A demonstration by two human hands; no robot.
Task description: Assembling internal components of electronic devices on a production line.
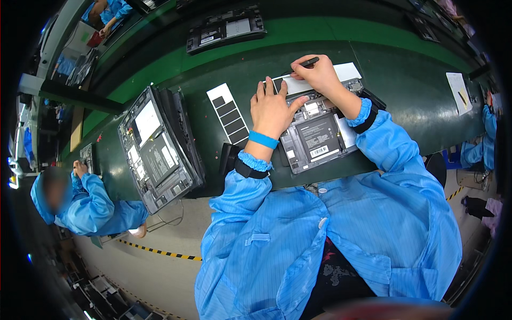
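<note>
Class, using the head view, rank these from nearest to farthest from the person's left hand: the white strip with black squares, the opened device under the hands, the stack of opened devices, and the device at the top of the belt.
From the left hand:
1. Opened device, right under it.
2. White strip with black squares, just to its left.
3. Stack of opened devices, farther left.
4. Device at the top of the belt, beyond it.

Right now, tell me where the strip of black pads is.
In the head view, the white strip of black pads lies flat on the green table, just left of the left hand and right of the stacked open devices.
</note>
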